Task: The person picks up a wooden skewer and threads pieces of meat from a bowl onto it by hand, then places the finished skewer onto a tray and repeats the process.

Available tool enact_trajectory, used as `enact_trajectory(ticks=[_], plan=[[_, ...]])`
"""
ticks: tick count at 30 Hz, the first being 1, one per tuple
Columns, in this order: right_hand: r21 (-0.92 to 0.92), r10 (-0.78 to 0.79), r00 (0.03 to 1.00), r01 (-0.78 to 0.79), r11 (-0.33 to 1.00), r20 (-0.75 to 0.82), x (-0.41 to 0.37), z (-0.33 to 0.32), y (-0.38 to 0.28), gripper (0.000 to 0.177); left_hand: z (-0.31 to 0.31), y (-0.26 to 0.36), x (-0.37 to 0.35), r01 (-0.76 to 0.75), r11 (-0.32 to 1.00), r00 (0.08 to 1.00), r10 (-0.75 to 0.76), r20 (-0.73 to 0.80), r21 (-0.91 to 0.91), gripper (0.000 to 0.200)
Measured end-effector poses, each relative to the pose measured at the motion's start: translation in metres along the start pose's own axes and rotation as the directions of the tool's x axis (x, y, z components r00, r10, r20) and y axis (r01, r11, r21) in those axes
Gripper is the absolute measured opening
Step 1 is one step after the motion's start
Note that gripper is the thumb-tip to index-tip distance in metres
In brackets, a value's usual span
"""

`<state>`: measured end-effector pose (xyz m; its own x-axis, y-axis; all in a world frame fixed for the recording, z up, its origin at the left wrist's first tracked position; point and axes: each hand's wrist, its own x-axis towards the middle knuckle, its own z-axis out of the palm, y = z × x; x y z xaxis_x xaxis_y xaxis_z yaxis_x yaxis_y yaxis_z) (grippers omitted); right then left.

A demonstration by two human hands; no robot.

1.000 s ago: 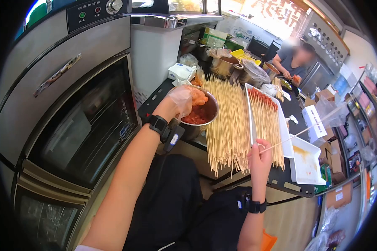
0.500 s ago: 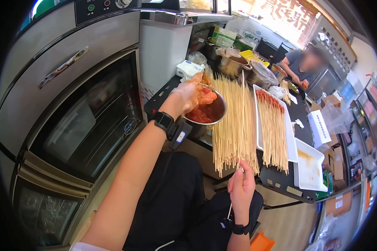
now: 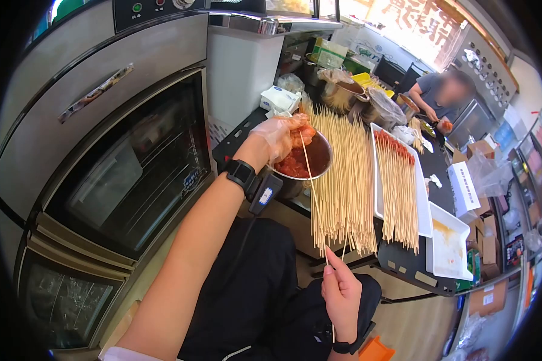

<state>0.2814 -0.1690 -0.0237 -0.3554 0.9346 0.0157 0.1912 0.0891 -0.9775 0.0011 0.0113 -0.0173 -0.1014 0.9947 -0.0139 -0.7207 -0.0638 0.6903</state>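
My left hand (image 3: pixel 277 141), in a clear plastic glove smeared orange-red, is over a metal pot (image 3: pixel 329 157) of red marinated meat (image 3: pixel 295 163). Its fingers are closed around a piece of the meat (image 3: pixel 303 135). In my right hand (image 3: pixel 341 292), low in front of my knees, is a thin wooden skewer (image 3: pixel 311 180) gripped between thumb and fingers. Its upper end reaches the meat at my left fingertips; whether it has gone in I cannot make out. Beside the pot lies a broad pile of bare skewers (image 3: pixel 346 186).
Right of the pile, a white tray (image 3: pixel 424 210) holds skewers with red meat on their tips. Another white tray (image 3: pixel 448 246) has yellowish residue. A tissue pack (image 3: pixel 280 98) lies behind the pot. An oven (image 3: pixel 126 150) stands left; a person (image 3: pixel 436 96) sits at the table's far end.
My right hand has drawn a skewer out of the pile and angled it left, its tip now at my left hand. My left hand has tilted over the pot with the meat.
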Motion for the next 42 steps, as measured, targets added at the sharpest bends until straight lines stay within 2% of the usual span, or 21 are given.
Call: enact_trajectory(ticks=[2, 4, 5, 7, 10, 19, 21, 27, 30, 36, 40, 42], plan=[[-0.021, 0.009, 1.0, -0.009, 1.0, 0.0, 0.0, 0.002, -0.001, 0.034, 0.0, -0.001, 0.0, -0.011, 1.0, 1.0, 0.011, 0.008, 0.004, 0.017], [0.038, 0.008, 0.999, -0.006, 0.999, -0.047, 0.0, 0.004, -0.001, 0.033, 0.003, -0.001, -0.001, -0.02, 1.0, 1.0, 0.02, 0.016, 0.008, 0.016], [0.038, 0.007, 0.999, -0.005, 0.999, -0.046, -0.001, 0.004, -0.001, 0.033, 0.006, 0.0, -0.003, -0.012, 1.0, 0.999, 0.013, -0.035, 0.017, 0.019], [-0.125, -0.091, 0.994, 0.084, 0.989, -0.054, -0.003, 0.005, -0.001, 0.032, 0.006, 0.001, -0.003, -0.005, 1.0, 0.996, 0.008, -0.087, 0.025, 0.022], [-0.137, -0.091, 0.994, 0.083, 0.987, -0.054, -0.003, 0.006, -0.003, 0.032, 0.002, -0.001, 0.0, -0.034, 0.999, 0.998, 0.033, -0.056, -0.014, 0.023], [-0.14, -0.084, 0.996, 0.081, 0.987, -0.016, -0.002, 0.006, -0.002, 0.032, 0.004, 0.0, 0.0, 0.018, 0.999, 0.997, -0.02, -0.079, -0.028, 0.023], [-0.142, -0.085, 0.996, 0.082, 0.987, -0.015, -0.001, 0.007, -0.002, 0.032, 0.005, 0.001, -0.004, -0.013, 0.998, 1.0, 0.014, -0.013, 0.063, 0.022], [-0.177, -0.069, 0.997, 0.064, 0.982, -0.024, 0.001, 0.007, -0.007, 0.032, 0.002, 0.003, -0.003, -0.01, 0.991, 0.989, -0.01, 0.144, 0.135, 0.026], [-0.191, -0.063, 0.997, 0.056, 0.98, -0.034, 0.0, 0.007, -0.009, 0.032, -0.002, 0.001, 0.001, 0.014, 0.988, 0.988, -0.037, 0.149, 0.153, 0.024], [-0.185, -0.097, 0.993, 0.084, 0.979, -0.061, -0.001, 0.016, -0.01, 0.032, -0.007, -0.003, 0.009, 0.057, 0.998, 0.993, -0.061, 0.096, 0.04, 0.021], [-0.229, -0.167, 0.985, 0.151, 0.962, -0.053, 0.0, 0.021, -0.008, 0.032, -0.005, 0.0, 0.005, 0.04, 0.996, 0.998, -0.044, 0.043, 0.083, 0.019], [-0.243, -0.176, 0.983, 0.159, 0.957, -0.049, 0.0, 0.022, -0.009, 0.033, -0.004, -0.001, 0.006, 0.034, 0.999, 0.999, -0.034, 0.041, 0.012, 0.014]])
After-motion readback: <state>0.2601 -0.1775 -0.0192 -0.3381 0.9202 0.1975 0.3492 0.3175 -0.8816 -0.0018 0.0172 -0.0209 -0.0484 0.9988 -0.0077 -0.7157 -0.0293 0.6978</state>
